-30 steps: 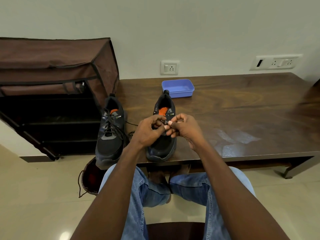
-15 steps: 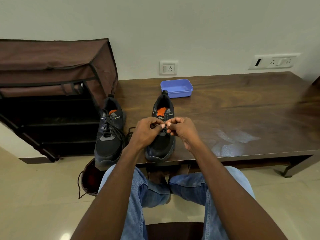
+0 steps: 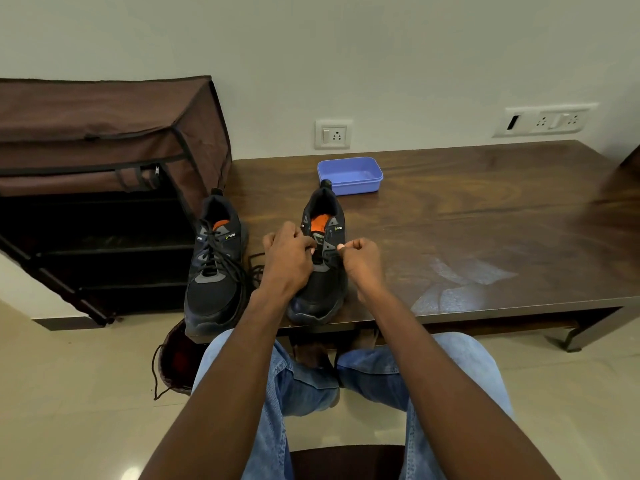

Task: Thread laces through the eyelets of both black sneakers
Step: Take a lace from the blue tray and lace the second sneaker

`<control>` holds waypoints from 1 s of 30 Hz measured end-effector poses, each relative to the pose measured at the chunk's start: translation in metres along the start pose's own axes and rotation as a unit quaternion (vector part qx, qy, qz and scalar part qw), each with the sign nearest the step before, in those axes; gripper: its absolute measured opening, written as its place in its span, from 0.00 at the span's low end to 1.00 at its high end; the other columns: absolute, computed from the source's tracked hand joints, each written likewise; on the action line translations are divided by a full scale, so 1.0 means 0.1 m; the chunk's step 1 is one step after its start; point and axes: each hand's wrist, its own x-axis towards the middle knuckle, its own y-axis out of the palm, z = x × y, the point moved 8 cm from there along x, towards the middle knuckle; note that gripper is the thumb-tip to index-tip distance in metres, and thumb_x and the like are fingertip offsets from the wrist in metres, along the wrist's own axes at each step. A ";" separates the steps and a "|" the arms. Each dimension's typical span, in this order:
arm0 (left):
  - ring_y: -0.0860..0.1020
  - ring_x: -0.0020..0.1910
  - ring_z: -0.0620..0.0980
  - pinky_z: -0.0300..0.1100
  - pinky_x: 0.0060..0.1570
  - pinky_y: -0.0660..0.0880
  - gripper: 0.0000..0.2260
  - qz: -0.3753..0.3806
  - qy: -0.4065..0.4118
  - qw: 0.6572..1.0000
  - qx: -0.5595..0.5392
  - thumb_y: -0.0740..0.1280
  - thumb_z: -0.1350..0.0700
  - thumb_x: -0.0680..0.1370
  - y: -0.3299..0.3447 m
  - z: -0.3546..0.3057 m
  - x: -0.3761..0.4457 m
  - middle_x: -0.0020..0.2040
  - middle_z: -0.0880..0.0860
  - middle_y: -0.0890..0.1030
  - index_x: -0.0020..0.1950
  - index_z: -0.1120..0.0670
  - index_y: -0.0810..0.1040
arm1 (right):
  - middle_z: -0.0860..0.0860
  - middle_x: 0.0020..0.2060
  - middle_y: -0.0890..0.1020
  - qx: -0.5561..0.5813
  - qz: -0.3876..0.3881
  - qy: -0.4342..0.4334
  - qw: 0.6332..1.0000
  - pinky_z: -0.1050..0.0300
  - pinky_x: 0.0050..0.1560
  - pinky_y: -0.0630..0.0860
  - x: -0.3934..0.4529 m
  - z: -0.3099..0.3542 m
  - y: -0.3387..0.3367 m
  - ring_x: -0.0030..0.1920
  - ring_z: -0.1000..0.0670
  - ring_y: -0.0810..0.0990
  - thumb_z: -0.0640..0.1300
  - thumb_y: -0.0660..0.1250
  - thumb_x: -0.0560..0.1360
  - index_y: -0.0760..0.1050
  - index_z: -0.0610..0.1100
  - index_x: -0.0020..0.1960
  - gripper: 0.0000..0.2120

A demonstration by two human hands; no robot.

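From the head view, the left sneaker [image 3: 215, 268] looks already laced at the near-left edge of the tabletop [image 3: 485, 216], so the step in hand is the right sneaker [image 3: 320, 268] just beside it — lacing near its upper eyelets. The left hand [image 3: 287, 261] curls over the tongue side, its fingers [image 3: 304, 241] apparently pinching the lace [image 3: 252, 265], and the right hand [image 3: 360, 263] is curled tight, thumb and forefinger pinching what seems the lace end. Next, I judge, comes drawing the slack through evenly — then finding the next eyelet.
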 end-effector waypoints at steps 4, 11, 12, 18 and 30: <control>0.61 0.65 0.53 0.49 0.65 0.54 0.08 0.016 0.001 1.000 -0.008 0.67 0.54 0.79 0.10 -0.02 0.03 0.62 0.50 0.67 0.54 0.49 0.85 | 0.48 0.37 0.75 -0.015 0.003 0.015 1.000 0.53 0.44 0.73 0.02 -0.03 0.02 0.40 0.50 0.74 0.39 0.67 0.78 0.70 0.46 0.39 0.11; 0.59 0.69 0.55 0.49 0.70 0.57 0.03 0.079 -0.097 0.983 -0.138 0.68 0.54 0.79 0.26 0.12 0.06 0.69 0.52 0.64 0.49 0.49 0.82 | 0.47 0.39 0.77 -0.065 0.025 0.019 0.997 0.54 0.40 0.72 0.01 -0.07 0.09 0.40 0.50 0.74 0.34 0.69 0.75 0.71 0.45 0.40 0.10; 0.59 0.69 0.55 0.50 0.71 0.58 0.03 0.092 -0.105 0.979 -0.150 0.68 0.54 0.80 0.30 0.13 0.06 0.69 0.52 0.63 0.47 0.48 0.81 | 0.47 0.39 0.77 -0.072 0.025 0.016 0.997 0.54 0.40 0.73 0.01 -0.07 0.09 0.39 0.51 0.74 0.35 0.69 0.75 0.71 0.45 0.40 0.10; 0.60 0.68 0.50 0.44 0.68 0.55 0.07 0.118 -0.174 0.940 -0.269 0.71 0.54 0.77 0.42 0.22 0.04 0.67 0.47 0.67 0.40 0.47 0.80 | 0.46 0.42 0.81 -0.097 0.013 0.000 0.995 0.48 0.49 0.78 0.04 -0.07 0.07 0.44 0.48 0.78 0.38 0.71 0.75 0.73 0.46 0.41 0.09; 0.75 0.66 0.59 0.59 0.68 0.70 0.30 0.100 -0.256 0.864 -0.421 0.73 0.44 0.60 1.09 0.60 0.18 0.52 0.50 0.86 0.63 0.39 0.76 | 0.49 0.42 0.80 -0.169 0.013 -0.043 0.985 0.55 0.41 0.72 0.06 -0.02 0.08 0.44 0.49 0.78 0.40 0.71 0.76 0.74 0.46 0.46 0.05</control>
